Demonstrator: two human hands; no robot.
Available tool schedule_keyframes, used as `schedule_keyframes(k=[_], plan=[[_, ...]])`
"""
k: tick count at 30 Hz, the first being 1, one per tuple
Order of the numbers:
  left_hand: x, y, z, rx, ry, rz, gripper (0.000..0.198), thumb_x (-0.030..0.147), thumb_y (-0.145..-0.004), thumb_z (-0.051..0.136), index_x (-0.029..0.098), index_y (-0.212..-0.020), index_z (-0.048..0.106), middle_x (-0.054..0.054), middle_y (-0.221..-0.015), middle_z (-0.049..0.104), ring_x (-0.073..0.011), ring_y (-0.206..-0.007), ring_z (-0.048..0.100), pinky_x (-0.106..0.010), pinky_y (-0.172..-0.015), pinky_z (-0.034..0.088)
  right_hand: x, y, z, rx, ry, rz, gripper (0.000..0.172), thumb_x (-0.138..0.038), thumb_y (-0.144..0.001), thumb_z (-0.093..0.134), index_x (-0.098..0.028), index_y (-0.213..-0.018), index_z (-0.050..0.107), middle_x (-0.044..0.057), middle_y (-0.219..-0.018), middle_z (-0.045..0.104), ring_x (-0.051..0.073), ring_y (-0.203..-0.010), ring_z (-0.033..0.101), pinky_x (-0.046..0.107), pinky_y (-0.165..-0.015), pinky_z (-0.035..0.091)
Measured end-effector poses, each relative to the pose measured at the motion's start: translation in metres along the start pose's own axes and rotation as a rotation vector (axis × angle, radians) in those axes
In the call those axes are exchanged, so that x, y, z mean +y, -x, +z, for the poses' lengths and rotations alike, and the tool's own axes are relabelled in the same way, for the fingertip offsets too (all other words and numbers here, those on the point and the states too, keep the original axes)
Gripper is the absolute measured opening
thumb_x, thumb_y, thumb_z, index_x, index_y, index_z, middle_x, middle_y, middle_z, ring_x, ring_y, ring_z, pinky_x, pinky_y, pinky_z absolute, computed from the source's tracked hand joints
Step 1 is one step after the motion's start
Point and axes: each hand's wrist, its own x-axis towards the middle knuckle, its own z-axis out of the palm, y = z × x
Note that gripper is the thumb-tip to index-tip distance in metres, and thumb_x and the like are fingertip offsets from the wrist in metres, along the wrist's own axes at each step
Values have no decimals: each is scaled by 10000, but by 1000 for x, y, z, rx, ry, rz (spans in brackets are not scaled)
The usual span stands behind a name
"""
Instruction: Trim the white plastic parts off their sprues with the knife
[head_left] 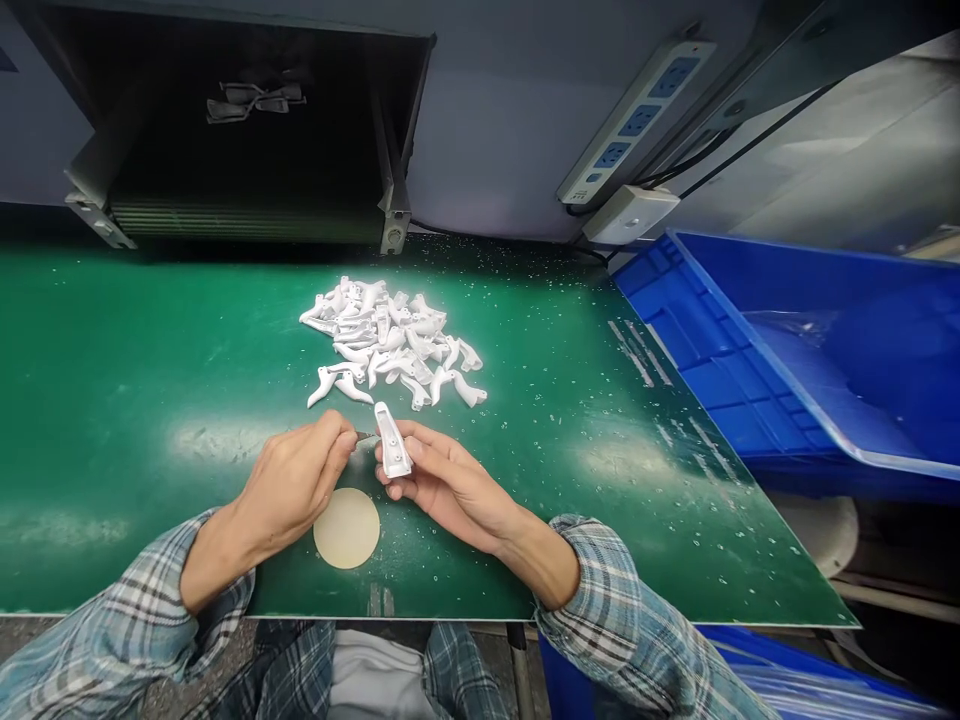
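My right hand [457, 490] grips a white plastic trigger-like part [392, 445] between thumb and fingers. The piece is held nearly upright, and its hollow inner side with small round posts faces me. Closed in a fist, my left hand [300, 465] holds a small pointed blade [364, 436]. Only the thin tip shows, aimed at the part's left edge; whether it touches is too small to tell. Just beyond both hands lies a heap of similar white plastic parts [390, 340]. A pale yellow disc [346, 528] lies flat beside my left wrist.
Scattered white specks cover the green tabletop [540, 400]. At the back left, a dark conveyor belt [247, 190] carries several white pieces [255, 100]. A blue crate [757, 370] stands at the right. Above the back edge hangs a power strip [637, 122].
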Motion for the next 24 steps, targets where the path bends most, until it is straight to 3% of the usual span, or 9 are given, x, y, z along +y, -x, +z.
schedule_keyframes(k=[3,7,14,19,24], plan=[[2,0,2,16,-101,91,389,553,-1075,354,211,-992,521,-2,-790,684,-157,-652,644,-272,-580,440,1,1,1,-12,16,1,364,-393,-887,817,-181,-1168,724,40,-949,694,125,-807,634,255,-772,558],[4,0,5,-27,-175,84,514,711,-990,436,206,-1012,530,-15,-821,725,-182,-654,688,-281,-542,431,2,1,2,-13,29,0,336,-387,-897,808,-184,-1155,736,30,-940,698,122,-843,644,257,-843,560],[7,2,9,-15,-279,77,546,710,-1024,323,206,-918,505,-21,-793,714,-184,-644,682,-282,-524,385,3,2,1,-8,43,-31,276,-366,-901,811,-192,-1108,758,18,-927,696,107,-832,646,224,-815,563],[10,3,9,8,-328,101,543,695,-1026,356,205,-848,508,-13,-748,678,-177,-636,656,-280,-518,319,3,4,0,17,68,-50,284,-359,-881,832,-205,-1111,770,16,-922,715,107,-828,647,222,-813,550],[8,-1,-1,-129,-182,97,535,683,-999,467,196,-784,527,27,-678,630,-122,-547,551,-250,-517,287,-1,5,2,-25,138,-58,274,-349,-867,843,-201,-1090,782,30,-956,743,108,-813,654,221,-778,540]])
